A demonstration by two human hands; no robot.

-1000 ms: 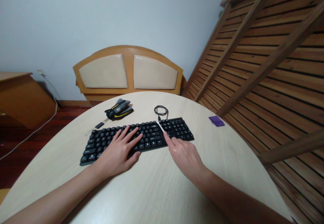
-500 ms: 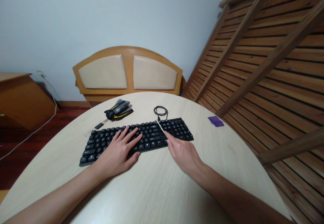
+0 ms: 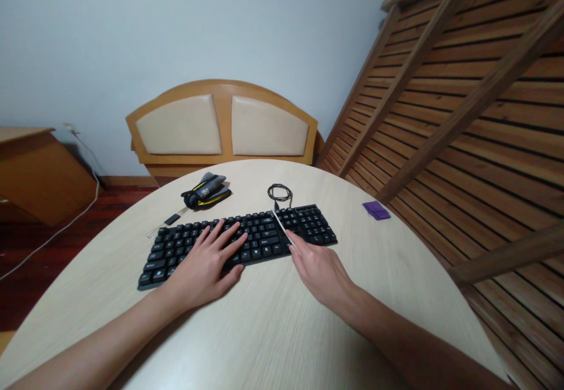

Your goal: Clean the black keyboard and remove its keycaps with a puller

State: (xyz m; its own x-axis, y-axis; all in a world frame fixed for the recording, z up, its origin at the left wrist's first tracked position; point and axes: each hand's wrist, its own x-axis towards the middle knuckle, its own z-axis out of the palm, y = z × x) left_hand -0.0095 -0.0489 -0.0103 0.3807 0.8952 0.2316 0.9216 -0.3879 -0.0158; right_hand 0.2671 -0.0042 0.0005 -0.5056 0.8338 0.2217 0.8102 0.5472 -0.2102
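Observation:
A black keyboard (image 3: 264, 241) lies at a slant on the round table. Across its left and middle keys my left hand (image 3: 212, 261) rests flat, fingers spread and holding nothing. My right hand (image 3: 318, 265) is at the keyboard's near edge, right of the middle. Its thumb and fingers pinch a thin pale stick (image 3: 279, 221), perhaps a cotton swab. The stick's far end reaches over the keys left of the number pad; whether the tip touches them I cannot tell. Behind the keyboard sits its coiled black cable (image 3: 280, 192).
A folded grey, black and yellow cloth item (image 3: 207, 191) lies behind the keyboard's left half. Near it are a small black piece (image 3: 172, 219) and several thin pale sticks. A purple folded cloth (image 3: 376, 210) is at the right edge of the pale round table (image 3: 273, 343).
Hardly anything differs. The stick and my right fingers have shifted very slightly; my left hand and the keyboard stay in place.

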